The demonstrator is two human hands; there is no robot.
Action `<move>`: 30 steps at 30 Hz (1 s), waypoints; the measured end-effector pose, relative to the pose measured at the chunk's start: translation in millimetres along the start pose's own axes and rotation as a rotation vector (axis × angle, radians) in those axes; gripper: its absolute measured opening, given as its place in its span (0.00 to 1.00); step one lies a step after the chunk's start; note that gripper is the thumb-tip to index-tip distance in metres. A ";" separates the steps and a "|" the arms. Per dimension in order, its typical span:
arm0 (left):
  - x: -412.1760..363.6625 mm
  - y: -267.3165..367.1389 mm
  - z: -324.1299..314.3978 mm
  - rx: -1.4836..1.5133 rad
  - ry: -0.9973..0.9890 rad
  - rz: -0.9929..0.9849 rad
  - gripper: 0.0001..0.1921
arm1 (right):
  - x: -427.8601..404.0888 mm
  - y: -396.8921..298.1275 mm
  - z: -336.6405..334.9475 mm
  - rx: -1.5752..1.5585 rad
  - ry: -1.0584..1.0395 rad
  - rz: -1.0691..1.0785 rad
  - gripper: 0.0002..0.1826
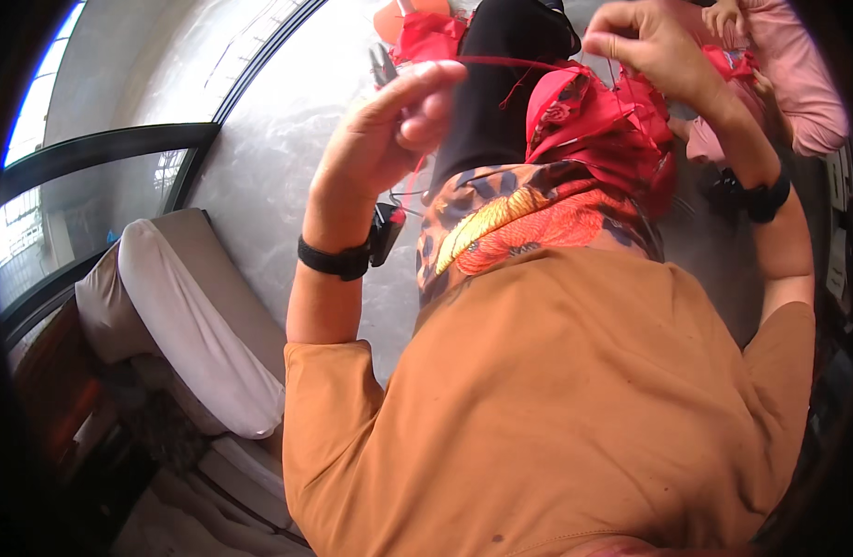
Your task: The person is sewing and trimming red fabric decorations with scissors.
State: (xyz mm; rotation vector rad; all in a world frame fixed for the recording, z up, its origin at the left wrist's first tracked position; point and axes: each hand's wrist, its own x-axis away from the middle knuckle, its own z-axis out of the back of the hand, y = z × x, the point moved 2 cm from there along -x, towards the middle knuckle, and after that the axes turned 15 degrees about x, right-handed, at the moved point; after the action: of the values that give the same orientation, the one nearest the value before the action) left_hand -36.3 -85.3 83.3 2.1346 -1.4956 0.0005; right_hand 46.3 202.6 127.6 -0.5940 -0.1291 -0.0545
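My left hand [402,129] is raised with its fingers curled around a narrow red strip [506,62]. The strip runs from its fingertips to a bunched red cloth [579,111] with a floral patch, which lies over my lap. A thin red strand also hangs below this hand. Just beyond it the grey metal jaws of a tool [381,64] show; whether I hold the tool is unclear. My right hand [639,45] is lifted above the cloth, thumb and forefinger close together. Fine red threads [612,73] show beneath it, but what lies between the fingertips is too small to tell.
Another person in a pink sleeve [799,76] is close at the right, a hand near more red cloth [736,63]. Further red cloth [430,33] lies beyond my left hand. A draped beige seat [211,278] stands left, near a dark-framed glass panel [113,146].
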 end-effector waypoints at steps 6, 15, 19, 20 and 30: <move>-27.0 -37.0 -16.5 -0.089 0.032 0.136 0.15 | -15.2 -38.6 33.3 -0.006 0.111 -0.086 0.06; -86.3 -76.9 -16.6 -0.044 -0.046 0.215 0.17 | -16.6 -89.2 65.8 0.320 0.513 0.367 0.09; -95.0 -81.9 -12.4 -0.018 -0.047 0.223 0.18 | -10.0 -94.0 75.7 0.326 0.536 0.371 0.09; -95.9 -82.6 -11.3 -0.013 -0.038 0.218 0.18 | -8.2 -93.0 76.7 0.329 0.532 0.366 0.09; -101.7 -85.9 5.9 0.152 -0.063 0.267 0.17 | 14.2 -71.4 72.9 0.327 0.475 0.304 0.08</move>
State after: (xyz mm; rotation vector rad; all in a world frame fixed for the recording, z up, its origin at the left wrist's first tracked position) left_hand -2.4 22.4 12.5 2.0488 -1.8607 0.1481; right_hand 46.4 184.2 229.0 -0.2573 0.4079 0.1196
